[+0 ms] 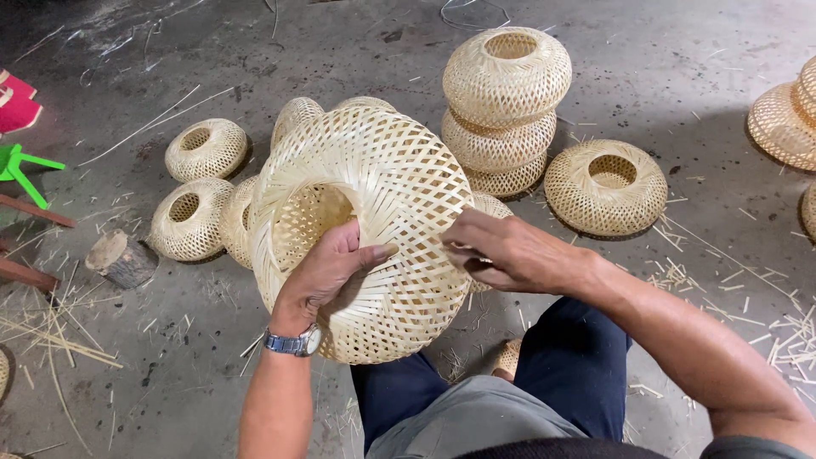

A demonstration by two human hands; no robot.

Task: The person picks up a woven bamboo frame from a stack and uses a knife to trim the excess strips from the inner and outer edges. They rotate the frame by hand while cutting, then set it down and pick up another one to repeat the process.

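The woven bamboo basket (374, 229) sat on the person's lap, above the concrete floor (680, 76). It looked light, springy and easy to crack — best held by its round rim. The left hand (327, 272) hooked that rim; the right hand (510, 253) pinched the weave.

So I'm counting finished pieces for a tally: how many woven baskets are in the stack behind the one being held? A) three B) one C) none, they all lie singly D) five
A: the stack of baskets on the concrete floor shows three woven rounds one on another, behind the large woven basket that the left hand and right hand hold.
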